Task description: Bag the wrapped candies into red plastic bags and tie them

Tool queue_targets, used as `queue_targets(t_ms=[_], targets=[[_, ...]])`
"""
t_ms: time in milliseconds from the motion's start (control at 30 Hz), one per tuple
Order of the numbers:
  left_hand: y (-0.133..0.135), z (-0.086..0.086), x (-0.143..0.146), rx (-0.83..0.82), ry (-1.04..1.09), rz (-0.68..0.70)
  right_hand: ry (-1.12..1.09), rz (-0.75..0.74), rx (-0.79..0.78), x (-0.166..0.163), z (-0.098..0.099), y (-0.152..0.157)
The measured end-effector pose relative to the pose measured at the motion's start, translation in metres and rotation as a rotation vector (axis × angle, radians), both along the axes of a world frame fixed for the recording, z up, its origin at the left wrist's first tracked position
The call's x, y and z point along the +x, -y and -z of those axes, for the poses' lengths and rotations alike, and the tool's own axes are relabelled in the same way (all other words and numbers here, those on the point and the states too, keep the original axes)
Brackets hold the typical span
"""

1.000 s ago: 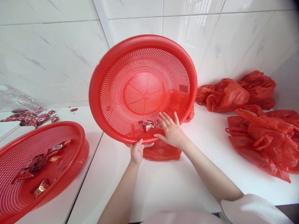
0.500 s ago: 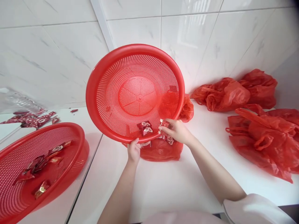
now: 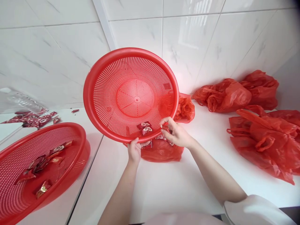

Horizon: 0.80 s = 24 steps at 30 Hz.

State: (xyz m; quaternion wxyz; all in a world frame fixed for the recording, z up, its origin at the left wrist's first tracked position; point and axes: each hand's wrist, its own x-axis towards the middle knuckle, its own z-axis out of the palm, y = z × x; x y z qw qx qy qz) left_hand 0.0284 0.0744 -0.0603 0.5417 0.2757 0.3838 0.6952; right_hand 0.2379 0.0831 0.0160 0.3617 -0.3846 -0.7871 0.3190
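Observation:
My left hand [image 3: 134,151] grips the near rim of a red plastic colander basket [image 3: 131,52], thumb on top, and holds it tilted so that its inside faces me. A couple of dark-red wrapped candies [image 3: 144,128] lie low inside it, by the near rim. My right hand [image 3: 177,132] hovers at the basket's lower right edge with thumb and fingers apart. Just behind those fingers, partly hidden, shows a bit of red wrapper. Below the rim, a red plastic bag [image 3: 164,151] rests on the table with several wrapped candies [image 3: 161,137] at its mouth.
On the left stands a second red basket [image 3: 79,134] with several wrapped pieces inside. Behind it are loose red packets [image 3: 35,119] and clear plastic [image 3: 25,101]. Red plastic bags [image 3: 222,95] lie along the tiled wall, and more bags [image 3: 264,140] lie at the right.
My right thumb and fingers have spread apart, letting go of the wrapped candy they held. The basket has shifted slightly left and down, still in my left hand.

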Motion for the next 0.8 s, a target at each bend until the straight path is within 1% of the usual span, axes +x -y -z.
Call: queue_targets(t_ms=[133, 267, 400, 467, 533, 633, 700, 800], targets=[[0.000, -0.001, 0.001, 0.016, -0.010, -0.029, -0.083, 0.026, -0.003, -0.003, 0.004, -0.003], [0.000, 0.001, 0.000, 0.012, -0.021, -0.020, -0.226, 0.054, -0.101, -0.006, 0.005, -0.004], [0.001, 0.001, 0.000, 0.027, -0.029, -0.014, -0.364, 0.111, -0.163, -0.009, 0.005, -0.008], [0.001, 0.000, 0.000, 0.037, -0.038, -0.008, -0.486, 0.060, -0.244, -0.009, 0.006, -0.011], [0.001, -0.001, 0.001, 0.038, -0.041, -0.006, -0.605, -0.003, -0.371, -0.008, 0.007, -0.014], [0.002, -0.001, 0.001, 0.036, -0.034, -0.009, -0.726, -0.053, -0.548, -0.006, 0.008, -0.016], [0.002, -0.002, 0.001, 0.029, -0.035, -0.008, -0.757, -0.071, -0.581, -0.004, 0.008, -0.017], [0.002, -0.002, 0.002, 0.027, -0.048, -0.005, -0.729, -0.042, -0.526, -0.002, 0.006, -0.015]])
